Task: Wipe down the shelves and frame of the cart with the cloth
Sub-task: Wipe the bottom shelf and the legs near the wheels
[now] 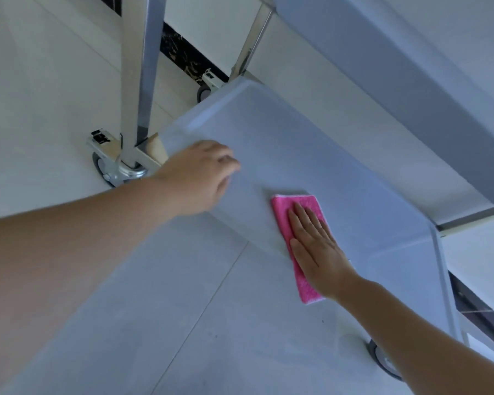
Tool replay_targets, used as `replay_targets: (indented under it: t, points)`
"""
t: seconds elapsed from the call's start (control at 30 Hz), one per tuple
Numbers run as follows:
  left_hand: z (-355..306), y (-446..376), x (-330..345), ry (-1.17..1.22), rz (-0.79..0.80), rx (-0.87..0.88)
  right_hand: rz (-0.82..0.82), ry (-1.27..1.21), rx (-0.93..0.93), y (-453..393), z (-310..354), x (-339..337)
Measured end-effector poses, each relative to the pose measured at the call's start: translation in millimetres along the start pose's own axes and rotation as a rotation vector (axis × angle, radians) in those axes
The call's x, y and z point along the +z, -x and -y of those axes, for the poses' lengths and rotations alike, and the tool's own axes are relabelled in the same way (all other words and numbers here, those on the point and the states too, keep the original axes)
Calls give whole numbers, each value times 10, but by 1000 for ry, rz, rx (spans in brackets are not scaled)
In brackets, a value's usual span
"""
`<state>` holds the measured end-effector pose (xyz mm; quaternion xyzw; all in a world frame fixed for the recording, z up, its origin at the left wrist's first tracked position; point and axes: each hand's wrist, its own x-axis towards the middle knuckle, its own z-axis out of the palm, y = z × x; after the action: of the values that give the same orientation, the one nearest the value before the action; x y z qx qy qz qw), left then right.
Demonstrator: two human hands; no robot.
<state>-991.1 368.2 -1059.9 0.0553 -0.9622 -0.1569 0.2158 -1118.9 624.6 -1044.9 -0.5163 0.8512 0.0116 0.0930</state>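
Your right hand (314, 246) presses flat, fingers straight, on the pink cloth (297, 223) at the lower shelf's (268, 143) near edge. Your left hand (200, 172) rests, fingers loosely bent, near its left corner.

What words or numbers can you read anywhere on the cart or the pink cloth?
None: no readable text shows anywhere.
Cloth: plain pink, no label in view.
Shelf: plain, no print.
Caster brake: any marks there are too small and blurred to read.
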Motion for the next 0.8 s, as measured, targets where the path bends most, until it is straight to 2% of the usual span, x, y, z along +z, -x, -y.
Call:
replay_targets:
  t: [0.07,0.2,0.3,0.67,0.8]
  points:
    - [61,15,23,-15,-11,-98,0,14,-63,-28,-1,-33]
    - [17,50,118,-36,-34,-87,53,78,-208,-187,-29,-76]
    - [58,35,126,-27,-21,-94,57,19,-215,-325,-71,-98]
    - [90,36,195,-38,-16,-94,-64,86,35,-1328,-499,-137]
    - [110,43,195,-39,-21,-104,-121,26,113,-1752,-751,-200]
